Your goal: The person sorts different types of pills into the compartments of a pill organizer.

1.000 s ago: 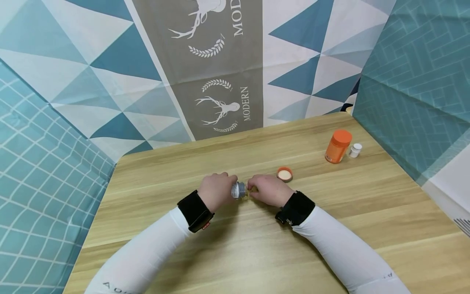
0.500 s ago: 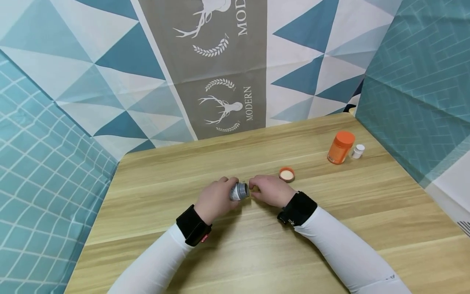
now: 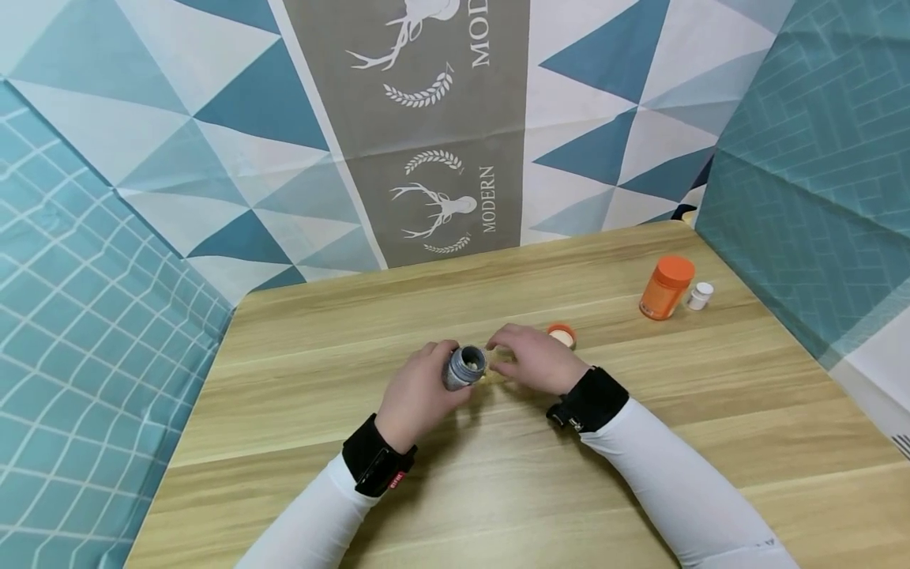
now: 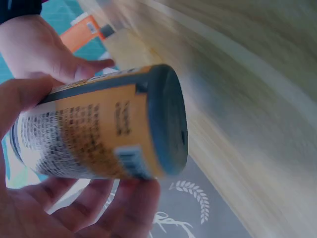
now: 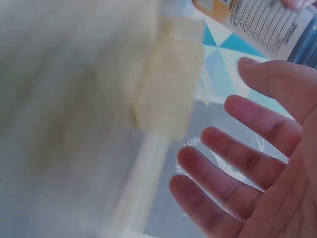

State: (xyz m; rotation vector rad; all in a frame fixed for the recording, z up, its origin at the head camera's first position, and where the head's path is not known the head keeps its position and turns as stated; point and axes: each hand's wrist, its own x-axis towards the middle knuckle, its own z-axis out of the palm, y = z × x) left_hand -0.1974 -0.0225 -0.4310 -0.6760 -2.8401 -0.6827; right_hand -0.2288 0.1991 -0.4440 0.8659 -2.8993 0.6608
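Note:
My left hand (image 3: pixel 419 391) grips a small dark grey bottle (image 3: pixel 465 368) with an orange and white label. It is uncapped and tilted, its mouth facing up and right, and small pale pieces show inside. In the left wrist view the bottle (image 4: pixel 104 126) lies between thumb and fingers, its base toward the camera. Just right of the mouth is my right hand (image 3: pixel 536 359), apart from the bottle, its fingers loosely spread with nothing held in the right wrist view. A pale yellow, see-through thing (image 5: pixel 166 84) appears beyond those fingers, too blurred to identify.
Behind the right hand an upturned orange cap (image 3: pixel 562 336) lies partly hidden. An orange jar (image 3: pixel 667 288) with its lid on and a small white bottle (image 3: pixel 700 296) stand at the back right of the wooden table (image 3: pixel 341 324). Patterned cloth walls enclose the table's back and sides.
The left hand has turned the bottle, so its mouth has gone from facing right to facing more upward. The right hand's fingers have spread, and the hand now covers part of the cap.

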